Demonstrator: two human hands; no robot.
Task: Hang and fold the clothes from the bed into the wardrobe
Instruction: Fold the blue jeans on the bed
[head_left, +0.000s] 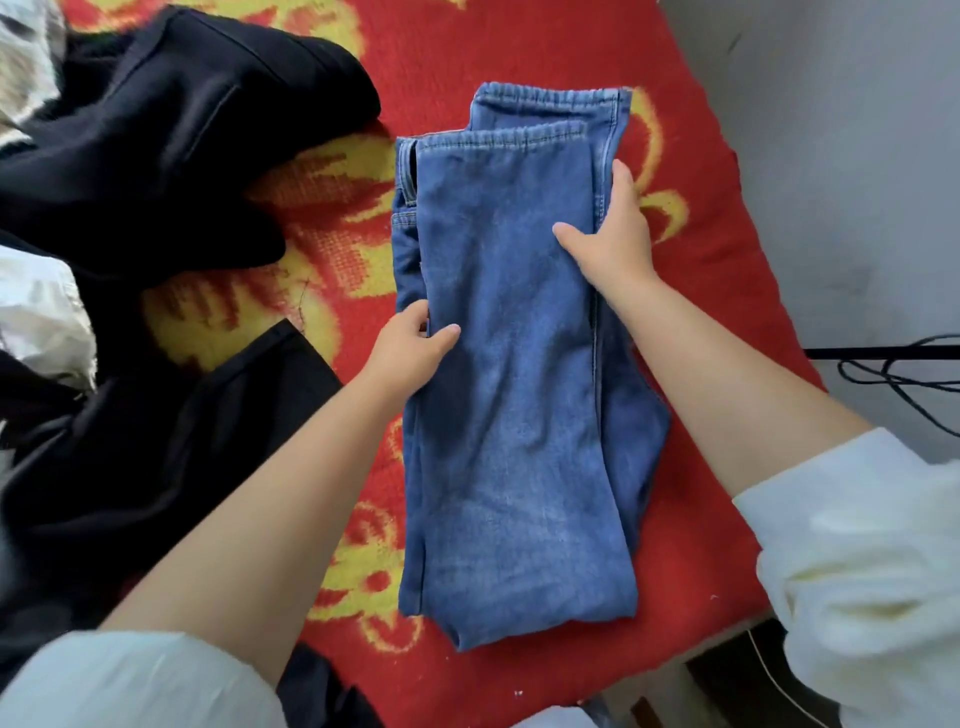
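Observation:
A pair of blue jeans (514, 405) lies folded lengthwise on the red and yellow bed cover (691, 291), waistband at the far end. My left hand (415, 348) grips the jeans' left edge near the middle, thumb on top and fingers tucked under the fold. My right hand (610, 239) holds the right edge further up, thumb spread over the denim and fingers wrapped round the seam. Both sleeves are pushed up to the elbows.
Black garments (171, 140) are heaped on the bed's left side, with another black piece (156, 457) nearer me. A white-grey garment (41, 322) lies at the far left. To the right, the bed's edge drops to a grey floor with black cables (904, 374).

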